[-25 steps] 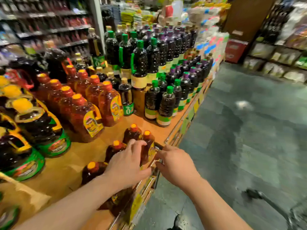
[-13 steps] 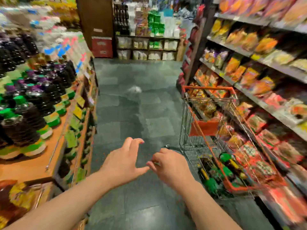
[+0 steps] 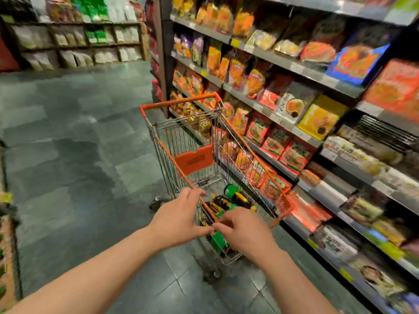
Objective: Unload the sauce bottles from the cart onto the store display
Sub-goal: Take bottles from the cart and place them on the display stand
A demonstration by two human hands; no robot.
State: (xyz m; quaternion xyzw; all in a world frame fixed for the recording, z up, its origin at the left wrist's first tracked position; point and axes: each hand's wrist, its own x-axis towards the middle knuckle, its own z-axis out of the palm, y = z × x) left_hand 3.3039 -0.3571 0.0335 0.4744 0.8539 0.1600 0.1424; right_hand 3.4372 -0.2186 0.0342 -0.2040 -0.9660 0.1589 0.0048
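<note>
A wire shopping cart (image 3: 181, 141) with orange trim stands in the aisle in front of me. Dark sauce bottles (image 3: 229, 201) with green and yellow caps lie in its basket. My left hand (image 3: 179, 219) hovers at the cart's near left rim, fingers extended and loosely spread, holding nothing. My right hand (image 3: 244, 230) hangs over the near end of the basket with fingers loosely curled downward, also holding nothing. Both hands are above the bottles, apart from them. The store display shows only as a blurred sliver at the far left edge (image 3: 6, 245).
Shelves (image 3: 294, 123) of packaged snacks and noodles run along the right, close beside the cart. Grey tiled floor (image 3: 68, 155) spreads to the left and ahead. More stocked shelves (image 3: 74, 41) stand at the far end of the aisle.
My view has swung right, away from the bottle display to the cart. Both hands left the orange-capped bottles on the display and now reach over the cart basket.
</note>
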